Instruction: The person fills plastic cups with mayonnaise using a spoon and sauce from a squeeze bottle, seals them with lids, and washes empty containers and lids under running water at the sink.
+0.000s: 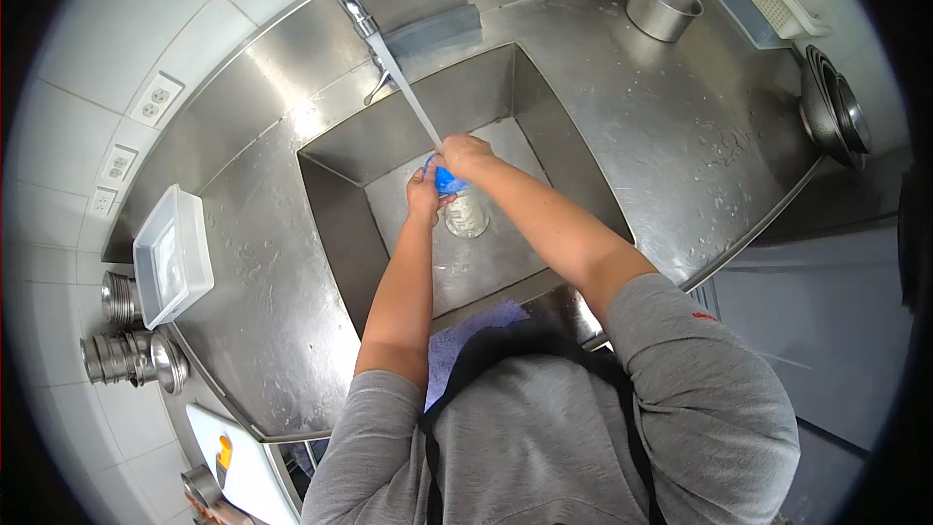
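My left hand (424, 196) is closed around a small blue object (448, 180), perhaps a cup or lid; its exact kind cannot be made out. My right hand (465, 155) is curled at the upper edge of this object, beneath the stream of water (413, 102). Its fingertips are hidden from me. Both hands are over the steel sink (452, 282). Below the blue object, a round whitish patch (467, 216) shows at the sink bottom, perhaps the drain with water over it. The chrome faucet (355, 12) is running.
A white plastic tub (199, 262) stands on the left counter, near stacked metal bowls (126, 358). A steel pot (664, 10) is at the back right. Dark bowls (831, 112) hang past the right edge. A white cutting board (255, 481) with an orange-handled tool lies lower left.
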